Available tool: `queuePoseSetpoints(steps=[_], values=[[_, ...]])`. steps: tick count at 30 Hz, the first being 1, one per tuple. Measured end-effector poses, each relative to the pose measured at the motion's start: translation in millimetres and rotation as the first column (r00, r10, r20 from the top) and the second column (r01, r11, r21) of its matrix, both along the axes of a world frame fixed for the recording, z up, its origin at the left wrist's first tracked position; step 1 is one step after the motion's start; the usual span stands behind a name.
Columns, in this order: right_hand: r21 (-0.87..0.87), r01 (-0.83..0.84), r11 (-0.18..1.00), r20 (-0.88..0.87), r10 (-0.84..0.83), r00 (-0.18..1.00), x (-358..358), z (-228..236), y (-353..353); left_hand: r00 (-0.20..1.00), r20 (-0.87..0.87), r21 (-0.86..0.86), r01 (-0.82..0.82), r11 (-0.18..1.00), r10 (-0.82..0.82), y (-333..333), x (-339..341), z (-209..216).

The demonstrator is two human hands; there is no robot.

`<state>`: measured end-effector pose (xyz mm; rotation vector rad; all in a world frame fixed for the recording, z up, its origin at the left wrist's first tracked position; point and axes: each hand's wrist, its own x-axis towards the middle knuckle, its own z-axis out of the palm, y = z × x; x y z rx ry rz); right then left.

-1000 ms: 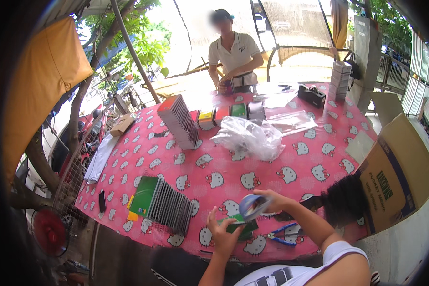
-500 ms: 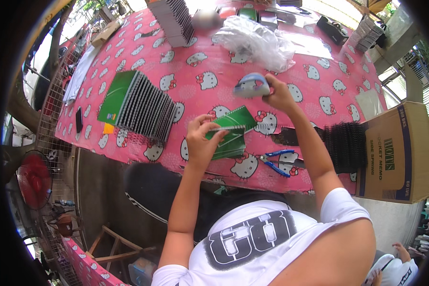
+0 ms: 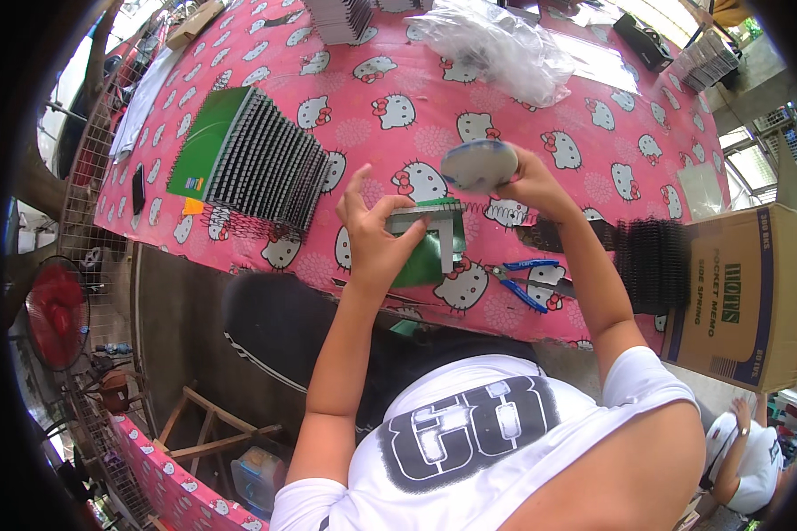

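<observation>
My left hand (image 3: 374, 228) pinches the top edge of a small green notepad (image 3: 421, 265) between thumb and fingers, at the table's near side. A pale L-shaped area shows on the notepad. From its punched edge a thin wire coil (image 3: 500, 211) sticks out to the right. Above that coil, my right hand (image 3: 533, 184) grips a rounded, palm-sized device (image 3: 478, 165), whitish with a blue edge and slightly blurred; its kind is unclear. Blue-handled cutting pliers (image 3: 527, 285) lie right of the notepad.
A tall stack of green spiral notepads (image 3: 266, 164) stands at left, with a dark phone (image 3: 138, 188) beyond it. Black coils (image 3: 651, 265) lie beside a cardboard box (image 3: 739, 296) at right. Crumpled clear plastic (image 3: 505, 53) lies at the back. Another person (image 3: 744, 451) is at lower right.
The rounded device has tipped over and come slightly nearer the coil. The notepad's upper green flap no longer lies spread out beyond the edge. My left fingers have lifted, and the view has shifted.
</observation>
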<state>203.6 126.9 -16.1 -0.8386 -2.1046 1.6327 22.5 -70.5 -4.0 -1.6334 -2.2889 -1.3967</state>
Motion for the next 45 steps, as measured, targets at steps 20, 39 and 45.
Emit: queuePoseSetpoints(steps=[20, 39, 45], values=[[0.336, -0.179, 0.925, -0.019, 0.196, 0.980, -24, -5, 6, 0.959, 0.233, 0.031, 0.159, 0.987, -0.161, -1, -15, -17], [0.358, -0.094, 0.929, 0.061, 0.077, 0.995, -56, 12, -8, 0.576, 0.804, 0.179, 0.005, 0.984, -0.149, -37, -30, -26], [0.791, 0.061, 0.609, 0.327, -0.504, 0.799, 56, -38, 22, 0.405, 0.883, 0.266, -0.009, 0.964, -0.240, -30, -25, -19]])
